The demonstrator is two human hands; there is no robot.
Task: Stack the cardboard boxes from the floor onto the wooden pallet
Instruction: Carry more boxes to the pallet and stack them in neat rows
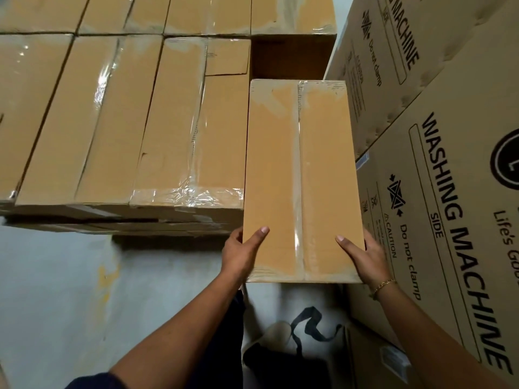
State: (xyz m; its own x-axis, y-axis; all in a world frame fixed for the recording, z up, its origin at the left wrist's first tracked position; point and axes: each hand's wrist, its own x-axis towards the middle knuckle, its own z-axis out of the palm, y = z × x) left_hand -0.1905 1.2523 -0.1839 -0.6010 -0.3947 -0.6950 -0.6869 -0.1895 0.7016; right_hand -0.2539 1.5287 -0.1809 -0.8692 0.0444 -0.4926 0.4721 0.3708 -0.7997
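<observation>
The taped cardboard box (297,178) is held by its near end, which juts out past the near edge of the stack of boxes (112,113) and hangs over the grey floor (70,290). The left hand (241,254) clasps the near left corner and the right hand (362,256) the near right corner. Each thumb lies flat on the top face while the fingers wrap round the side and out of sight. The box points away from the person, with its long left edge just beside the rightmost box of the stack's top layer.

The fingers beneath the box are hidden. I cannot tell whether its far end rests on a lower layer or is carried free. Below the stack there is only a dark strip in shadow, so the wooden pallet cannot be made out.

Beyond the far end is a dark gap (292,57) in the top layer. Tight along the right side stands a large washing machine carton (449,220) with another carton (421,37) above it, close to the right hand. A gold bracelet (383,286) circles the right wrist. A black strap (309,324) lies on something pale below the box.
</observation>
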